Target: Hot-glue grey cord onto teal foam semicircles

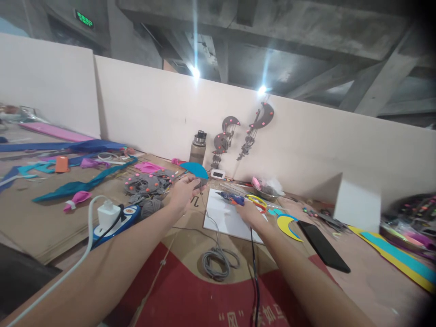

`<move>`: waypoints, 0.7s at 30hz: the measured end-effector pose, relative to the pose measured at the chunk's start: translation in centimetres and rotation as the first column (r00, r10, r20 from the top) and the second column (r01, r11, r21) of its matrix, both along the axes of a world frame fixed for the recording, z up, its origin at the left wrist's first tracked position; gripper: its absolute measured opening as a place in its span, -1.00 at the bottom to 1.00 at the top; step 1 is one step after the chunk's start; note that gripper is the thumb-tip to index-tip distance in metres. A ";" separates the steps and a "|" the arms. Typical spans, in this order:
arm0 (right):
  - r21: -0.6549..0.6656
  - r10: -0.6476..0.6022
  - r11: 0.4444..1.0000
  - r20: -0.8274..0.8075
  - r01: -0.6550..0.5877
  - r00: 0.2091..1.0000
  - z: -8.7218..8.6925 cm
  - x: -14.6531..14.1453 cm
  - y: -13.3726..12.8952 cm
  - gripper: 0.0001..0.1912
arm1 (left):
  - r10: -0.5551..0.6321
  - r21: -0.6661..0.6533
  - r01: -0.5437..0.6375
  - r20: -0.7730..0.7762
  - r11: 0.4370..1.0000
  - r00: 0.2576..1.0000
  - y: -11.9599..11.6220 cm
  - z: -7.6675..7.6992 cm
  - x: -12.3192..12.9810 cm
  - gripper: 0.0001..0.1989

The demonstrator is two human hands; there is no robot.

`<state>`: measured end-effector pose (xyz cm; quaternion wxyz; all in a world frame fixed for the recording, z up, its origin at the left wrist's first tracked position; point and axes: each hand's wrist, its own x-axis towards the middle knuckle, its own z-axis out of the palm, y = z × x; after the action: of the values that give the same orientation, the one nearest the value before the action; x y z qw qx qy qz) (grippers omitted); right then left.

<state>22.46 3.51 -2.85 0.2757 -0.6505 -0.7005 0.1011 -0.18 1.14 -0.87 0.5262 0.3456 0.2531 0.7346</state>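
Between its pinched fingers my left hand (185, 193) holds a blue half-round piece (195, 169), with something grey beneath it near the fingertips. My right hand (250, 212) is closed round a dark blue glue gun (235, 199), whose nozzle points left over a white board (221, 215). Yellow-handled scissors (257, 200) lie just beyond that hand. A thin grey cord runs down from near my left hand to a coil (216, 264) on the cardboard. To the right lies a yellow and blue crescent (289, 227).
A bottle (198, 149) stands by the wall, where grey crescent ornaments (264, 116) hang. At left are a power strip (131, 213), grey yarn (151, 207) and felt strips. A black phone-like slab (323, 246) lies at right.
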 end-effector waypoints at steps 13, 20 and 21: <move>0.282 0.439 0.895 -0.693 -0.345 0.572 1.3 -6.6 -5.0 -0.73 | 0.136 -0.111 -0.157 -0.177 0.981 0.975 1.0 -1.5 0.0 -0.84; 0.304 0.470 0.883 -0.567 -0.358 0.677 -0.4 -5.5 -4.5 -0.74 | 0.104 -0.137 -0.140 -0.239 0.981 0.965 0.7 -1.8 0.6 -0.88; 0.306 0.472 0.881 -0.535 -0.360 0.700 -0.5 -5.5 -4.5 -0.75 | 0.103 -0.138 -0.138 -0.236 0.981 0.966 0.7 -1.8 0.6 -0.88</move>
<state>17.00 -0.96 -3.30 0.5078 -0.3818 -0.7129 0.2969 0.44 1.83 -2.66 0.4730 0.3699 0.3880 0.6992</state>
